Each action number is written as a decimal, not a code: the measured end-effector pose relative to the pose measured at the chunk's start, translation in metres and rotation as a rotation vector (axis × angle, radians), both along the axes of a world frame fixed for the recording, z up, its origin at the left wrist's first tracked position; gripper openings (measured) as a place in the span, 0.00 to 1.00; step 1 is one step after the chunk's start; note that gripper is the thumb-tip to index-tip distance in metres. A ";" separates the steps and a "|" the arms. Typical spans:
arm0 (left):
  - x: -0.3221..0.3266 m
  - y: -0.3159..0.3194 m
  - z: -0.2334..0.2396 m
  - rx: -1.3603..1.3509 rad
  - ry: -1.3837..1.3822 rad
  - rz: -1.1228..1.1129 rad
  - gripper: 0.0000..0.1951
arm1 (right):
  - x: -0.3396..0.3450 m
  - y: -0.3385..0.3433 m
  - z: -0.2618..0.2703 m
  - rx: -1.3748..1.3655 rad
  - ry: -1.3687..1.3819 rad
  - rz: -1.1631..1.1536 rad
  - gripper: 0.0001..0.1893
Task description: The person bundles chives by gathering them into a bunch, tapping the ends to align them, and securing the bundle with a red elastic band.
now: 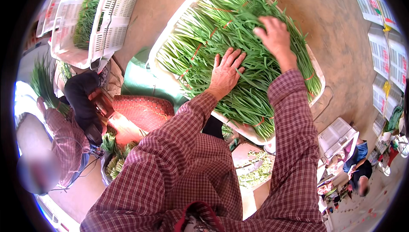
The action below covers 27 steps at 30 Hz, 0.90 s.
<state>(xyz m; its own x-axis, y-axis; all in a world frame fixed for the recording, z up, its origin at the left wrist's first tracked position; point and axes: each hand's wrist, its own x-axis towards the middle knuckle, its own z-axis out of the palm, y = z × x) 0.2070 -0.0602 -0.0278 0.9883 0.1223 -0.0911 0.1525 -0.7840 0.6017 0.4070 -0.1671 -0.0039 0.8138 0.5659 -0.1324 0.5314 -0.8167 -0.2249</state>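
Before me stands a white plastic crate point(169, 29) filled with bundles of long green leafy stalks point(188, 39), likely garlic chives, tied with red bands. The pale stem ends lie towards the crate's left edge and the leaves towards its middle. My left hand point(225, 74) rests palm down on the leaves near the middle, fingers spread. Farther up and to the right, my right hand point(274, 37) is over the leaves, slightly blurred, its thumb apart from the fingers. Whether its fingers hold any leaves cannot be told.
At left, a co-worker in a checked shirt point(65, 136) holds a green bundle point(46, 85). Behind stands a white crate point(119, 24) with more greens. A red woven seat or mat point(143, 107) lies nearby. White crates point(380, 51) line the right side; another person point(361, 171) is lower right.
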 end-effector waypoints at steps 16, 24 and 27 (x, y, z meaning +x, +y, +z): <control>0.077 0.034 -0.019 -0.210 -0.111 0.022 0.19 | -0.067 -0.002 0.024 0.304 0.030 0.239 0.08; 0.047 -0.008 -0.006 -0.024 -0.049 0.016 0.24 | 0.046 -0.016 0.005 0.225 -0.112 -0.271 0.24; 0.049 -0.009 -0.005 -0.007 -0.048 0.001 0.25 | 0.053 -0.008 -0.017 0.044 -0.025 -0.271 0.32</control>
